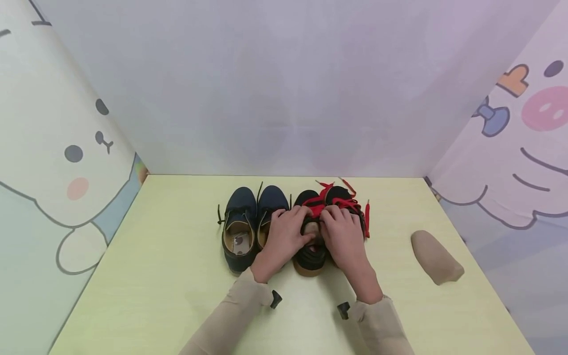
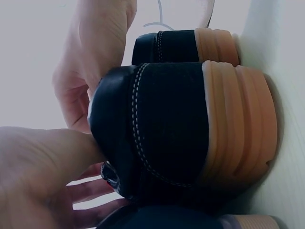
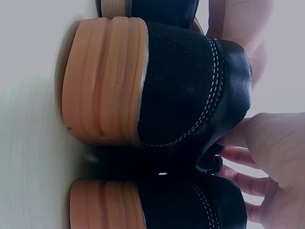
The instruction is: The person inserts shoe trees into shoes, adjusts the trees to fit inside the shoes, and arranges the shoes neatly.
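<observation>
Centrally, two pairs of lace-up shoes stand side by side on a pale yellow-green table [image 1: 173, 291], toes pointing away from the person. Both bare hands work at the inner black shoe [image 1: 310, 259], the third from the left, which has a tan sole and red laces [image 1: 367, 219]. The left hand [image 1: 286, 231] grips the left side of its opening, fingers near the tongue; the right hand [image 1: 343, 234] grips the right side, thumb against the collar. Something beige shows inside the opening, too hidden to identify. Just right stands the outer black shoe [image 1: 336, 194], partly covered by the right hand. To the left are two navy shoes [image 1: 241, 199] with dark laces. Well apart, on the right, lies a beige rounded piece [image 1: 436, 257]. Beige sleeves [image 1: 235, 315] cover the forearms. Cartoon animals decorate the side panels [image 1: 548, 108].
</observation>
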The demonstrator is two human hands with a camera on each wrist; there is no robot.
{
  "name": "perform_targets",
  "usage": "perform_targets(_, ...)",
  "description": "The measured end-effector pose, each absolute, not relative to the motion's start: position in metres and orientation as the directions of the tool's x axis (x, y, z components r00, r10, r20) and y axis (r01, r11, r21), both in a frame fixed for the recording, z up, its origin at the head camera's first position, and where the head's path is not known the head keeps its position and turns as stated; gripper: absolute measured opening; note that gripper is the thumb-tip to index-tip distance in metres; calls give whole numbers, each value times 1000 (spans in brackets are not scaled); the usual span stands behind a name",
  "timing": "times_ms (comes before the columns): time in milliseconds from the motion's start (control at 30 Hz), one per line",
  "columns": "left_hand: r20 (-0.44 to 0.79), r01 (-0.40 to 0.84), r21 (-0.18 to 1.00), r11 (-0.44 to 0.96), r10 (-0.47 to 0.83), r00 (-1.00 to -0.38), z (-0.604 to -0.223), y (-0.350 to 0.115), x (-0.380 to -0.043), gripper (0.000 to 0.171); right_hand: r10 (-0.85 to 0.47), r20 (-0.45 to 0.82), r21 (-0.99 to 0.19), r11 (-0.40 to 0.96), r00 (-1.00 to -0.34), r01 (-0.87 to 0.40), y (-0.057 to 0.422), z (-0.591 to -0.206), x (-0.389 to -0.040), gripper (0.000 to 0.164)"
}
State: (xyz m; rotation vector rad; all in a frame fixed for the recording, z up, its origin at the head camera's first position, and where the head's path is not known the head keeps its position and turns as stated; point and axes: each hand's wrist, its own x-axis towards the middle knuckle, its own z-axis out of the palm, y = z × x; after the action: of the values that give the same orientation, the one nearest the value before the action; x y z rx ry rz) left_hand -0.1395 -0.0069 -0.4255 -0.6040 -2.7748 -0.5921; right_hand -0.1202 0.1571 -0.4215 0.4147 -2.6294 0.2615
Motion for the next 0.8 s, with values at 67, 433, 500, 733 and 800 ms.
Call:
perform_targets(67, 313, 438, 325, 838, 341, -886, -426, -6, -140, 46, -247, 473, -114, 935, -846, -337, 157, -421, -120, 9)
perform_targets(433, 334, 425, 299, 855, 323, -885, -426, -4, -142, 45, -252, 459, -117, 933, -852, -339, 156, -422, -120, 11)
perform_targets(500, 339, 425, 294, 856, 322, -884, -426, -3, -143, 44, -253, 460, -119, 932, -851, -342, 156, -422, -120, 13)
perform_targets(733, 334, 405, 291, 867, 304, -892, -426, 0, -147, 43, -258, 473, -119, 929, -842, -351, 156, -422, -119, 15)
perform_targets(800, 331, 397, 298, 868, 296, -896, -426, 1, -148, 44, -259, 475, -118, 928, -841, -353, 156, -422, -119, 15)
